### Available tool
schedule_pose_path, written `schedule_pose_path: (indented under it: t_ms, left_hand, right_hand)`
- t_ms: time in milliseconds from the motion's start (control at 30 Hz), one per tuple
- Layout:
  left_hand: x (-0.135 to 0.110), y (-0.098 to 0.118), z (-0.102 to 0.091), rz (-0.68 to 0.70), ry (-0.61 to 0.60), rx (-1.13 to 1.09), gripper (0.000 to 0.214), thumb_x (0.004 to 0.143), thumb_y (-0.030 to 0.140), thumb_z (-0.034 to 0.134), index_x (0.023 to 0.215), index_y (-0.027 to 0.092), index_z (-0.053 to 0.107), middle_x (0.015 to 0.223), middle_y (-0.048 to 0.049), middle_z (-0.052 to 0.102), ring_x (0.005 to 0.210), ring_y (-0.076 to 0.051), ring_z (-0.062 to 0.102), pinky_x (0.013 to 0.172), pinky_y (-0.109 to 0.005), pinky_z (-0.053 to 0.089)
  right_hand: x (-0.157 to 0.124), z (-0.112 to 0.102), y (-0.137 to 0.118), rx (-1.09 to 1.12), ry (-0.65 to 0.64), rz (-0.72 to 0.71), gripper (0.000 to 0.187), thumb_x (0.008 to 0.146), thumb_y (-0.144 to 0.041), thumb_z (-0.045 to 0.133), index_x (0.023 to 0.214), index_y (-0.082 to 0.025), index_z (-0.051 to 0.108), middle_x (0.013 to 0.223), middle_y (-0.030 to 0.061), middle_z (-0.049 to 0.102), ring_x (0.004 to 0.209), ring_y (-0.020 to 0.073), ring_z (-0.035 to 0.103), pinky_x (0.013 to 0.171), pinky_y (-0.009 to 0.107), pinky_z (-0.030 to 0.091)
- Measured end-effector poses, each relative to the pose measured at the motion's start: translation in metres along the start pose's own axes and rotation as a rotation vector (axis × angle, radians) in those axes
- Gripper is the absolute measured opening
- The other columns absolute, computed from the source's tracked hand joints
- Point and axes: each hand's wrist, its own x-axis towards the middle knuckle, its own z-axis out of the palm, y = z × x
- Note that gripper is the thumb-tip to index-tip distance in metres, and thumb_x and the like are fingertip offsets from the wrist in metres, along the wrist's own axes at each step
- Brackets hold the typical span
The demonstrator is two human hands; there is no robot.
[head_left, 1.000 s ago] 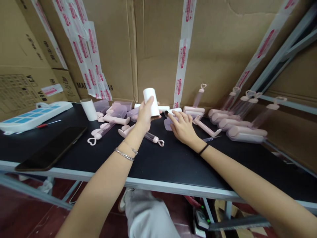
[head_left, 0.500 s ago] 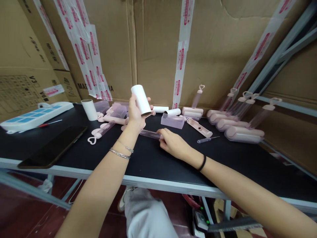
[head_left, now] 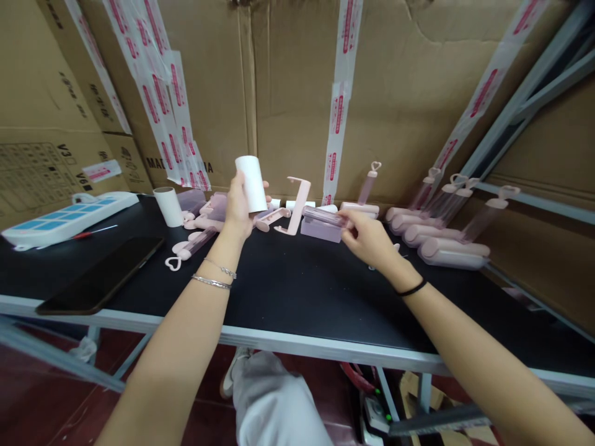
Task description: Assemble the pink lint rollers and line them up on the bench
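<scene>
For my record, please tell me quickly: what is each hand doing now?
Left hand: closed around a white roll.
Right hand: closed on a translucent handle, with a pink frame at its far end.

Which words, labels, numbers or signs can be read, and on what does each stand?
"V3": left cardboard.
"V6": left cardboard, below "V3".
"MA…A": back cardboard; middle covered by tape.
Red print on the tape: too small to read.
Other writing on the left cardboard: too blurred to read.
</scene>
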Motion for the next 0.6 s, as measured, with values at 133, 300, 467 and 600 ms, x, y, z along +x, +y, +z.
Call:
schedule_pose_path:
  t_ms: [133,300,467,600]
  left_hand:
    - [0.007,-0.011,-0.012,-0.04,-0.123,0.165,0.043,0.079,0.054,0.053,0.094,0.013,0.056,0.078,-0.0055,0.068,0.049,-0.012,0.06,0.042,-0.022,0.048]
    - [0.003,-0.018,-0.017,0.023,-0.331,0.33,0.047,0.071,0.051,0.064,0.098,0.014,0.056,0.075,-0.0035,0.067,0.051,-0.011,0.059,0.046,-0.022,0.05]
    - [-0.002,-0.019,-0.015,0.029,-0.41,0.397,0.044,0.073,0.05,0.063,0.098,0.015,0.056,0.073,-0.0014,0.064,0.052,-0.011,0.058,0.048,-0.022,0.049]
    - [0.009,-0.026,-0.021,0.076,-0.293,0.667,0.04,0.074,0.05,0.062,0.093,0.015,0.06,0.065,-0.001,0.061,0.052,-0.015,0.058,0.047,-0.025,0.048]
  right_hand:
    - [0.004,-0.014,0.011,0.138,-0.1,-0.01,0.027,0.076,-0.019,0.052,0.1,-0.017,0.062,0.073,0.0015,0.062,0.063,0.0151,0.056,0.065,0.027,0.044]
    - [0.005,-0.013,0.008,0.158,-0.031,0.037,0.029,0.081,-0.041,0.057,0.095,-0.017,0.065,0.066,0.0013,0.059,0.061,0.0161,0.054,0.061,0.027,0.043]
    - [0.005,-0.012,0.01,0.162,-0.01,0.008,0.033,0.082,-0.044,0.057,0.098,-0.017,0.066,0.074,0.0036,0.064,0.067,0.0179,0.058,0.067,0.029,0.044]
    - [0.007,-0.026,0.025,0.095,0.059,0.125,0.037,0.08,-0.046,0.057,0.1,-0.016,0.068,0.071,0.0031,0.063,0.064,0.0171,0.057,0.063,0.028,0.042]
